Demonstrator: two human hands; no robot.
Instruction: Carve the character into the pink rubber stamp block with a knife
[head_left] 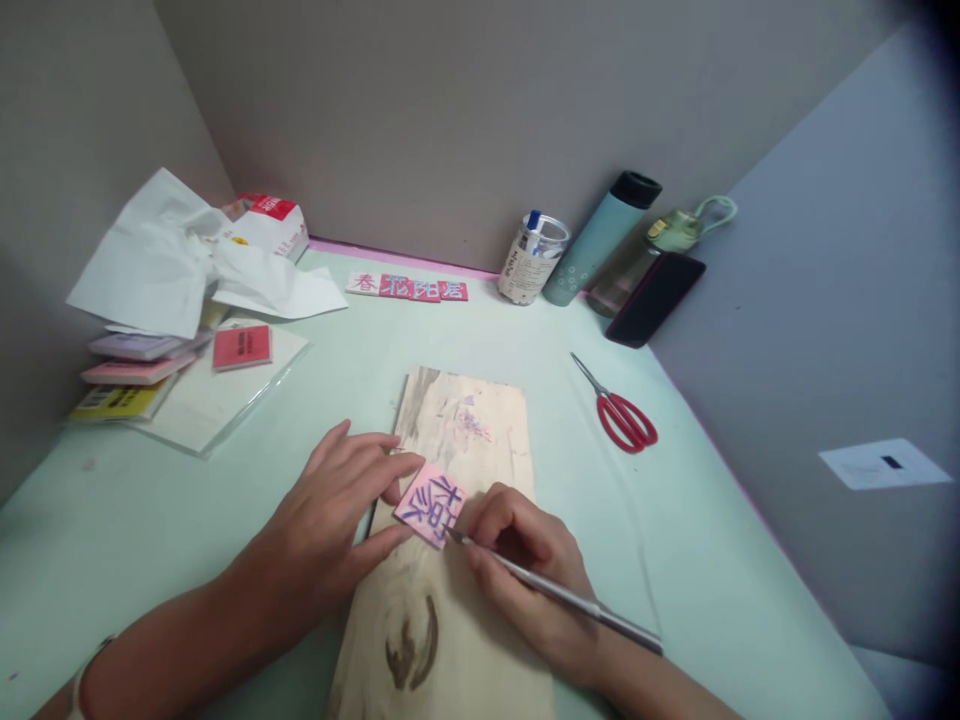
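A small pink square block [431, 505] with purple character strokes lies tilted on a wooden board [480, 590]. My left hand [337, 505] steadies the block, fingertips on its upper left edge and thumb at its lower left. In my right hand [529, 570] is a silver craft knife [570, 595], held like a pen. Its blade tip meets the right lower part of the block, at the purple strokes. Pink and purple shavings [471, 425] are scattered on the board above the block.
Red-handled scissors [626, 422] lie on the right. At the back stand a can with pens [529, 275], a teal bottle [600, 240], a green-lidded bottle [637, 260] and a dark phone [656, 298]. Character tiles [409, 287] line the back. Papers [172, 260] and pads [135, 370] pile up left.
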